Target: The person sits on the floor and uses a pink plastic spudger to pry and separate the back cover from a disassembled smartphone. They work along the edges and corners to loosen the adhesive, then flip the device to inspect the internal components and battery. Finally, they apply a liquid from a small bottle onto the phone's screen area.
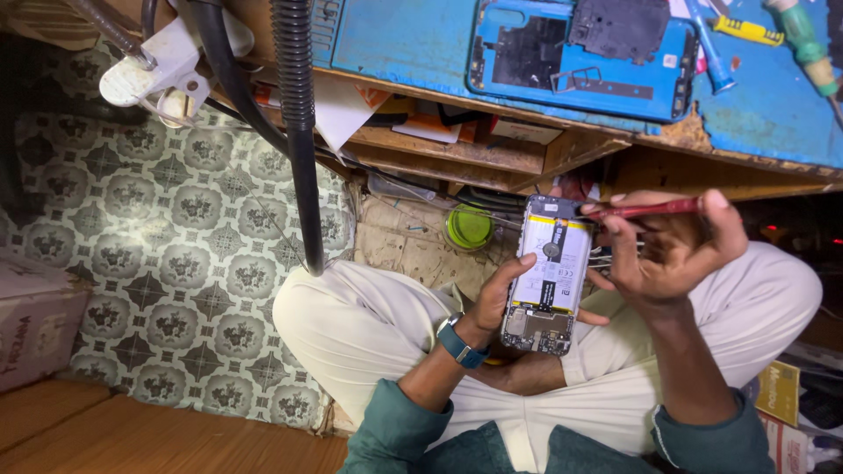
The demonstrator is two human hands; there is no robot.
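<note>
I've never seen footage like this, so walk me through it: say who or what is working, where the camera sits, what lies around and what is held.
No machine here: a person sits cross-legged, and the single camera on their head looks down at their hands. The left hand holds an opened phone, its battery showing. The right hand holds a red tool with its tip at the phone's top end. Ahead is a blue bench bearing a phone back cover and screwdrivers. A green lid lies on the floor under the bench.
</note>
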